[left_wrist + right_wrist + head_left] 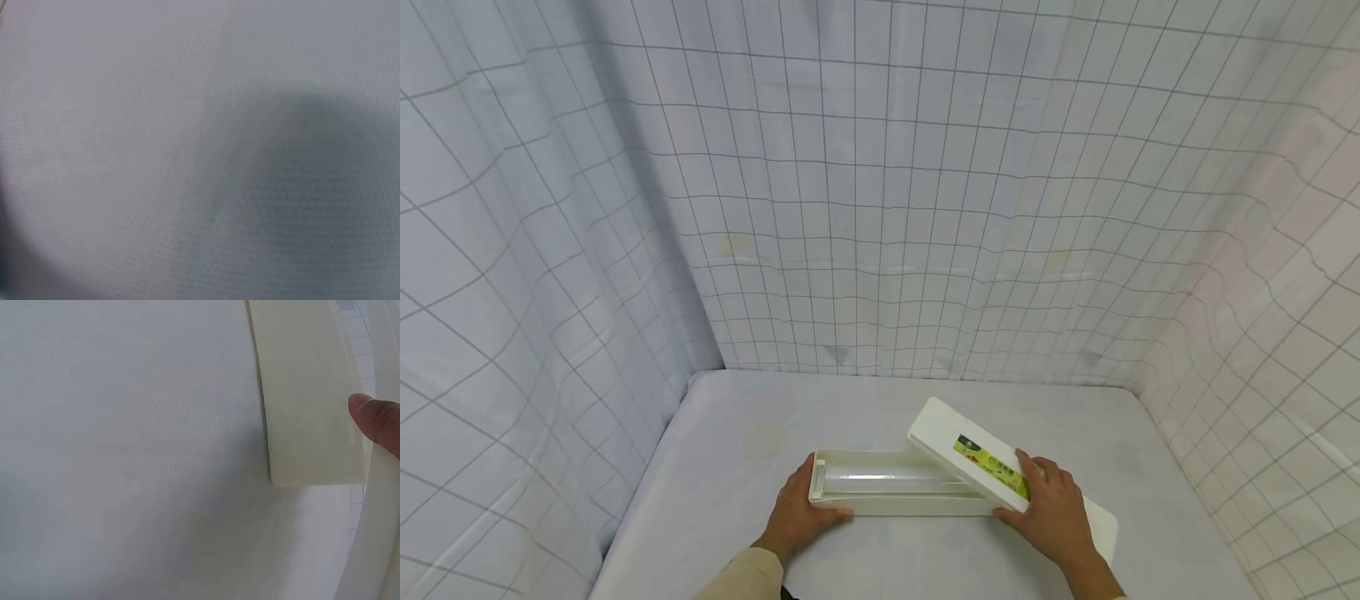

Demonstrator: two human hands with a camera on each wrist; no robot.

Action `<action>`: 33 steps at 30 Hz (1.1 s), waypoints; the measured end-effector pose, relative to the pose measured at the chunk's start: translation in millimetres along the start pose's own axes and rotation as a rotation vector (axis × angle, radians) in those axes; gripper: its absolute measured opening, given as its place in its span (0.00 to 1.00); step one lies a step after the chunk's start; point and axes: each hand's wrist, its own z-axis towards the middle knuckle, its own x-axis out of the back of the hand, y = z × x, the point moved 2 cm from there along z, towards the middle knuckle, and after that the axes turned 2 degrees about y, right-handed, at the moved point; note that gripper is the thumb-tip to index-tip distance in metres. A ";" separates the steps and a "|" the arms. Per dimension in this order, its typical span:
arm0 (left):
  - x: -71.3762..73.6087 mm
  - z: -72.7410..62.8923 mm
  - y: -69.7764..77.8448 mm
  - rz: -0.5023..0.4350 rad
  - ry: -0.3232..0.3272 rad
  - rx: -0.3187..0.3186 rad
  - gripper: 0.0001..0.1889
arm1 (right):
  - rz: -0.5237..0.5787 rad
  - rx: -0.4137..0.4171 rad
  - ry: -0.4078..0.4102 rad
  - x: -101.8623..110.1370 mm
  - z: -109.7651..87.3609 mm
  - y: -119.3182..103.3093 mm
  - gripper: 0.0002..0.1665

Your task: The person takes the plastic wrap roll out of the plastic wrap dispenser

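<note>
A long white cling film box lies on the table, uncovered at its left part. Inside it is a clear, shiny roll of film. My left hand grips the box's left end, thumb along the front and fingers behind. My right hand holds the white lid, which lies slantwise over the box's right end and bears a yellow-green label. In the right wrist view my thumb is by the lid's edge, beside the box wall. The left wrist view shows only blurred pale cloth.
A white cloth covers the table. White curtains with a dark grid pattern stand behind it and on both sides. The lid's near end sticks out past my right hand, over the table.
</note>
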 end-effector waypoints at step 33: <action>0.8 -0.1 1.6 -0.014 0.004 0.006 0.61 | -0.009 -0.097 0.014 3.5 -22.5 41.8 0.63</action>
